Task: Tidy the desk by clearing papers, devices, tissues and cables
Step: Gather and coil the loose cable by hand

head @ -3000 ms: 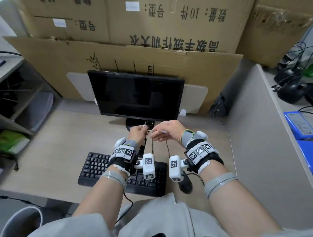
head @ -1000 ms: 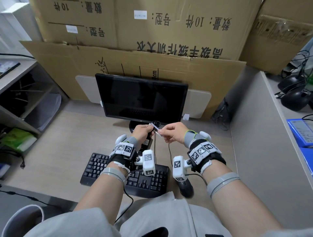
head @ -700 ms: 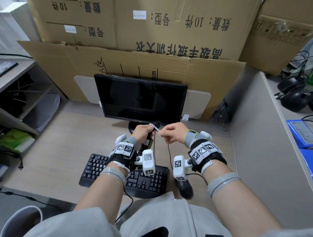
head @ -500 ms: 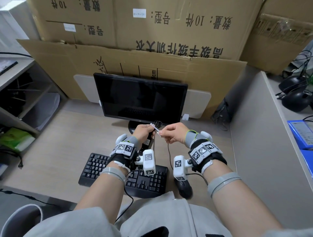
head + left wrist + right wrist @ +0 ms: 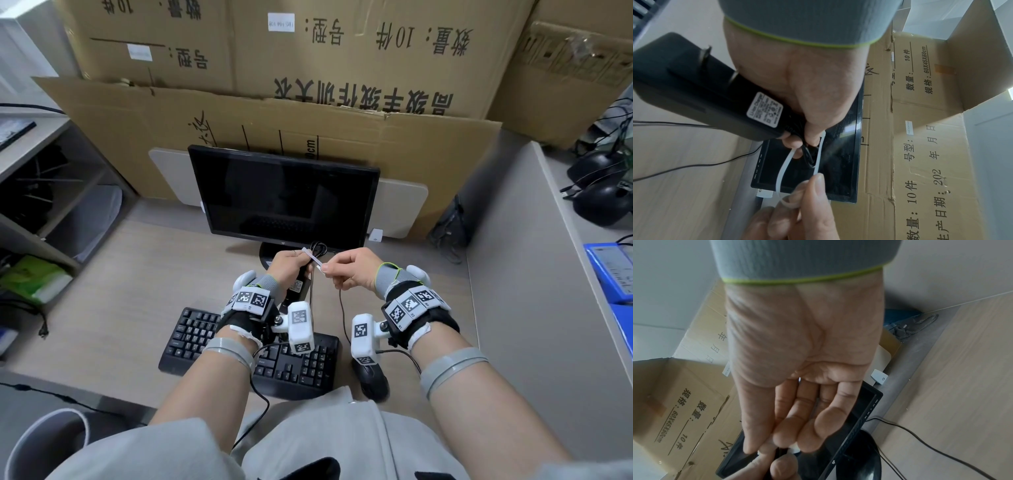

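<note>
In front of the monitor base, my left hand grips a black charger together with its bundled black cable. A white zip tie loops around that cable bundle. My right hand pinches the tie's ends between thumb and fingers, a little to the right of the left hand. From the head view the zip tie shows as a short white strip between the two hands. The right wrist view shows my right hand from the palm side, its fingertips meeting the left hand's.
A black monitor stands behind the hands, backed by cardboard boxes. A black keyboard and mouse lie near the desk's front edge. A grey partition bounds the right, a shelf the left. A bin sits lower left.
Both hands stay together in front of the monitor. The white tie strip now shows stretched between them, with the right hand drawn slightly to the right.
</note>
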